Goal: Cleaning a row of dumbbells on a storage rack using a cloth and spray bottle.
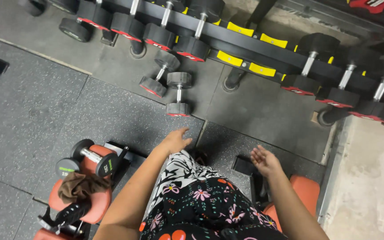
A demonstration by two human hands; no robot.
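Left hand (176,141) and right hand (265,161) both loosely open, empty, above speckled rubber floor (36,120), 2 round-headed dumbbells (167,89) beyond.

The floor (45,111) is dark speckled rubber laid in large tiles, with a strip of plain grey concrete (263,111) beyond them. A long black rack (245,46) with yellow pads runs slantwise across the top, loaded with black dumbbells — two more dumbbells (167,84) lie on the ground just below it. At the right edge stands a pale, rough wall (370,178) — evenly lit.
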